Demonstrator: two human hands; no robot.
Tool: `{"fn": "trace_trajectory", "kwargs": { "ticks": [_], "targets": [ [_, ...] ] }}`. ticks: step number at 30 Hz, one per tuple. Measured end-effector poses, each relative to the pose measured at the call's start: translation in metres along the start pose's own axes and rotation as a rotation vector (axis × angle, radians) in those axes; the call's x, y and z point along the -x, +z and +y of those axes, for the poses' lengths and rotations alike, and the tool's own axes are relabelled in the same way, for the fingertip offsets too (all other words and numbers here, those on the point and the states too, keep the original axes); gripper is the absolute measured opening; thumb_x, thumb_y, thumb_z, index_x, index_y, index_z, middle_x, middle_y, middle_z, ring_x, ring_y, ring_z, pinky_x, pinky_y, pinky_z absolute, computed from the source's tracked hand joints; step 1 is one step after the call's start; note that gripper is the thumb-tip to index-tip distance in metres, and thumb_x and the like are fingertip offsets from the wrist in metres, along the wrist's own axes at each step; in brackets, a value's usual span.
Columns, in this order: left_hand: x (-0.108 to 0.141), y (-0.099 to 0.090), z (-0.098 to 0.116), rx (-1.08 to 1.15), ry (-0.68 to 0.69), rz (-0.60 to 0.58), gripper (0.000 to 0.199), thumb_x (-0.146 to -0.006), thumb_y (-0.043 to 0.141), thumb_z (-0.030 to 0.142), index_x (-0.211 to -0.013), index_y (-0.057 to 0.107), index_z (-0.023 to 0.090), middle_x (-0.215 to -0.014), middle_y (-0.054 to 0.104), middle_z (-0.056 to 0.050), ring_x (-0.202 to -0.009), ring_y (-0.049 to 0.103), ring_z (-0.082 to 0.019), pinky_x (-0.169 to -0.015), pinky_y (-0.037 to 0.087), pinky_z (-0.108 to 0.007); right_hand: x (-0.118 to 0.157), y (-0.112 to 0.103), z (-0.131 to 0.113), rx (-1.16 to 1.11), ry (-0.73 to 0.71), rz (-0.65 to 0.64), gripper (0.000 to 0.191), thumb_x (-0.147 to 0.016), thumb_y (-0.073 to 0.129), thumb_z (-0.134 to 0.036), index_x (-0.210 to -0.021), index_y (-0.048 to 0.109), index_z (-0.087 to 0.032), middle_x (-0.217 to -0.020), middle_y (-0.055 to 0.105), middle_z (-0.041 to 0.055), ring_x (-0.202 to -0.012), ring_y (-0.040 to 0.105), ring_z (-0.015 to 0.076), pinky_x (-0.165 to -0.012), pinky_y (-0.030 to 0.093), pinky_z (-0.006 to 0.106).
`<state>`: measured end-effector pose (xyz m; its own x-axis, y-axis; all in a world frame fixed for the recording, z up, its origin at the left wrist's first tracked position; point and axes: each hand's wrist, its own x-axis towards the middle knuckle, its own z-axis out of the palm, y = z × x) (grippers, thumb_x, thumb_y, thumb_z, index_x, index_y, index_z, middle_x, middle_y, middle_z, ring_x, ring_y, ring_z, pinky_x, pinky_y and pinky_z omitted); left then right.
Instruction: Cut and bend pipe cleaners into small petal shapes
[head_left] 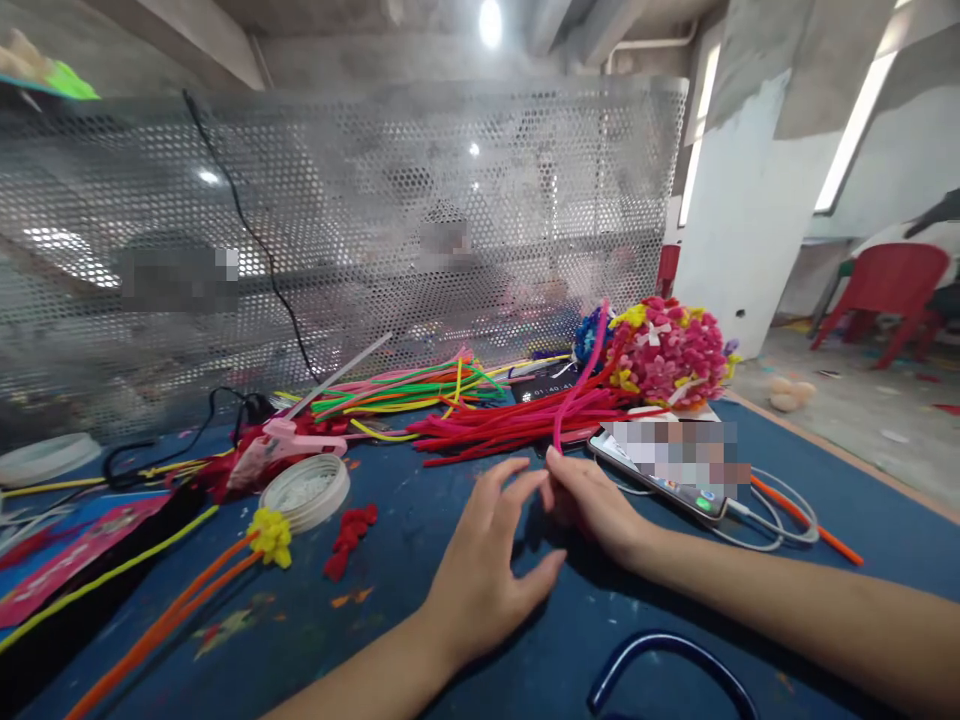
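Observation:
A pink pipe cleaner (598, 347) rises upright from between the thumb and fingers of my right hand (592, 500), which is closed on its lower end. Close on its left, my left hand (491, 565) has curved fingers and the thumb held well apart, with nothing visible in it. Its fingertips come near those of my right hand; whether they touch, I cannot tell. Just beyond both hands lies a loose bunch of red and pink pipe cleaners (480, 430). A smartphone (660, 470) with a cable lies beside my right wrist.
Green, orange and yellow pipe cleaners (405, 390) lie farther back. A pink flower ball (667, 350) stands back right. At left are a glue gun (292, 435), a round white lid (307, 492), a yellow flower (270, 537) and red pieces (351, 540). A perforated metal screen (420, 230) closes the back.

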<state>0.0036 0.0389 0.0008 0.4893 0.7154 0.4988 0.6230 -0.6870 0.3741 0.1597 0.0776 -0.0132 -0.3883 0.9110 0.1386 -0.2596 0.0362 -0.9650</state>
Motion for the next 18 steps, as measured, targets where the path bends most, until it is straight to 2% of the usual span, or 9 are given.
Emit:
{"fn": "trace_trajectory", "kwargs": {
  "ticks": [2,4,7,9,11,13,16,18],
  "targets": [
    [0.000,0.000,0.002,0.007,0.048,-0.070,0.061,-0.073,0.063,0.023,-0.127,0.034,0.028,-0.134,0.033,-0.008,-0.123,0.036,-0.023,-0.101,0.036,-0.040,0.000,0.002,0.000,-0.219,0.069,0.045,0.050,-0.079,0.044,-0.063,-0.058,0.044,-0.017,-0.043,0.026,-0.0089,-0.038,0.022,0.0047,-0.039,0.017,0.019],
    [0.000,-0.001,0.004,0.019,0.067,-0.103,0.061,-0.072,0.066,0.026,-0.126,0.037,0.028,-0.134,0.032,-0.008,-0.121,0.038,-0.024,-0.100,0.037,-0.039,0.001,0.004,0.000,-0.320,0.097,0.049,0.048,-0.077,0.047,-0.063,-0.062,0.044,-0.017,-0.043,0.027,-0.0097,-0.036,0.021,0.0042,-0.038,0.018,0.017],
    [-0.001,-0.004,0.004,0.049,0.024,-0.103,0.041,-0.079,0.059,0.030,-0.118,0.047,0.029,-0.132,0.035,-0.006,-0.114,0.044,-0.021,-0.096,0.041,-0.036,0.002,0.006,-0.001,-0.227,0.059,0.020,0.046,-0.080,0.045,-0.060,-0.069,0.049,-0.016,-0.045,0.034,-0.0083,-0.037,0.029,0.0048,-0.039,0.025,0.018],
    [-0.003,-0.006,0.004,0.087,-0.030,-0.072,0.024,-0.087,0.047,0.028,-0.109,0.054,0.029,-0.125,0.042,-0.005,-0.109,0.048,-0.018,-0.093,0.041,-0.033,0.003,0.004,-0.004,0.016,-0.016,0.029,0.048,-0.084,0.038,-0.059,-0.069,0.052,-0.015,-0.049,0.041,-0.0049,-0.043,0.039,0.0074,-0.044,0.033,0.020],
    [-0.005,-0.007,0.003,0.136,-0.097,-0.048,0.025,-0.091,0.036,0.025,-0.104,0.057,0.027,-0.110,0.051,-0.005,-0.100,0.051,-0.016,-0.089,0.043,-0.031,0.006,0.000,-0.009,0.412,-0.144,0.078,0.049,-0.088,0.031,-0.054,-0.071,0.055,-0.015,-0.058,0.050,-0.0002,-0.054,0.048,0.0114,-0.054,0.040,0.025],
    [-0.005,-0.007,0.001,0.184,-0.173,-0.055,0.028,-0.093,0.030,0.026,-0.104,0.056,0.025,-0.091,0.055,-0.003,-0.085,0.055,-0.015,-0.080,0.045,-0.029,0.014,-0.006,-0.015,0.902,-0.309,0.135,0.044,-0.090,0.031,-0.049,-0.083,0.059,-0.015,-0.078,0.059,0.0058,-0.076,0.054,0.0180,-0.071,0.043,0.033],
    [-0.005,-0.006,0.000,0.229,-0.254,-0.069,0.030,-0.094,0.027,0.029,-0.106,0.054,0.023,-0.078,0.055,-0.001,-0.072,0.054,-0.014,-0.071,0.046,-0.027,0.033,-0.017,-0.020,1.524,-0.478,0.218,0.041,-0.085,0.043,-0.050,-0.107,0.057,-0.019,-0.117,0.054,0.0137,-0.113,0.042,0.0306,-0.094,0.030,0.051],
    [-0.005,-0.006,0.000,0.247,-0.271,-0.060,0.028,-0.093,0.028,0.029,-0.103,0.054,0.022,-0.082,0.057,-0.002,-0.074,0.055,-0.014,-0.072,0.046,-0.027,0.044,-0.028,-0.020,1.753,-0.495,0.297,0.048,-0.082,0.045,-0.055,-0.111,0.056,-0.019,-0.128,0.046,0.0163,-0.122,0.031,0.0352,-0.098,0.019,0.058]
  ]
}}
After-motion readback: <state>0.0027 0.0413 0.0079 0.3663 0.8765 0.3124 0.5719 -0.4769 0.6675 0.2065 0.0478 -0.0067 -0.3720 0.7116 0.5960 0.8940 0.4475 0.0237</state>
